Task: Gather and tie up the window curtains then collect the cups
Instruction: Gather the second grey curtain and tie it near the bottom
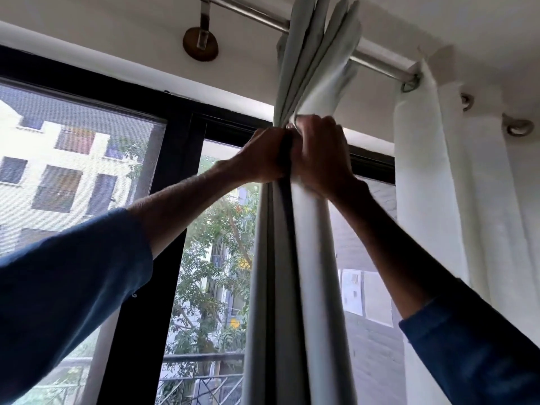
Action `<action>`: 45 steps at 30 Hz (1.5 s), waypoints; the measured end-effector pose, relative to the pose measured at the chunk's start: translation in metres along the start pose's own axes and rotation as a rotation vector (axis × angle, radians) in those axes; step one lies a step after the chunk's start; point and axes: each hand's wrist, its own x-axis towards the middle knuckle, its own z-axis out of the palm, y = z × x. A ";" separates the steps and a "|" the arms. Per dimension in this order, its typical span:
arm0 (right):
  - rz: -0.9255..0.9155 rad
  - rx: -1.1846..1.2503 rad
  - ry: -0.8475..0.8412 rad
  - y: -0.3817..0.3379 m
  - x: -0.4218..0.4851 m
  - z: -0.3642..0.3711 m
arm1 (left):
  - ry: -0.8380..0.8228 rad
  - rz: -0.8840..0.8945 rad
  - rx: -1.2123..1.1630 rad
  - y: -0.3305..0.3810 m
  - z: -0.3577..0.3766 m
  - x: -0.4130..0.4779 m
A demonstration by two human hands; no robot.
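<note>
A pale grey-green curtain (pixel 309 252) hangs bunched into a narrow column from the metal rod (pixel 377 58) in front of the window. Both my arms reach up to it. My left hand (pixel 264 154) grips the bunched folds from the left side. My right hand (pixel 320 153) grips them from the right, fingers curled round the cloth near a thin pale strip at the top of my knuckles. The two hands touch each other. A second, white curtain (pixel 438 185) hangs gathered at the right end of the rod. No cups are in view.
A black window frame (pixel 172 159) stands behind the curtain, with mesh-screened panes showing buildings and trees outside. A rod bracket (pixel 201 39) is fixed to the ceiling at upper left. A balcony railing (pixel 201 366) runs low outside. White wall fills the right.
</note>
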 end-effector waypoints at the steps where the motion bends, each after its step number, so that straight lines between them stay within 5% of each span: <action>1: -0.004 -0.020 -0.003 -0.002 0.003 -0.002 | 0.005 0.007 0.007 -0.004 0.000 -0.002; 8: 0.108 -0.060 -0.250 0.012 -0.035 -0.005 | 0.010 0.095 -0.191 -0.002 0.013 -0.011; 15: 0.136 0.023 -0.215 0.026 -0.046 0.002 | -0.294 0.174 -0.045 0.018 0.006 -0.002; 21: 0.127 0.066 -0.206 0.023 -0.044 -0.013 | -0.342 0.051 0.000 0.024 0.004 0.006; 23: 0.123 0.287 -0.313 0.024 -0.046 -0.025 | -0.350 -0.001 -0.010 0.021 0.003 0.007; 26: 0.468 0.811 -0.533 0.039 -0.046 -0.041 | -0.353 -0.059 -0.084 0.019 -0.002 0.003; 28: 0.625 0.775 -0.386 0.057 -0.050 -0.035 | -0.332 -0.089 -0.186 0.023 -0.006 0.001; 31: 0.663 0.286 -0.062 0.086 -0.059 -0.016 | -0.286 -0.184 -0.326 0.033 -0.007 0.001; 36: 0.969 0.743 -0.311 0.089 -0.076 -0.002 | -0.283 -0.347 -0.612 0.029 -0.009 0.002; 42: 0.822 0.381 0.080 0.071 -0.082 0.001 | -0.082 -0.134 -0.258 0.026 0.014 -0.009; 45: 0.676 0.229 0.111 0.058 -0.087 -0.001 | -0.065 -0.004 -0.256 0.029 0.023 -0.015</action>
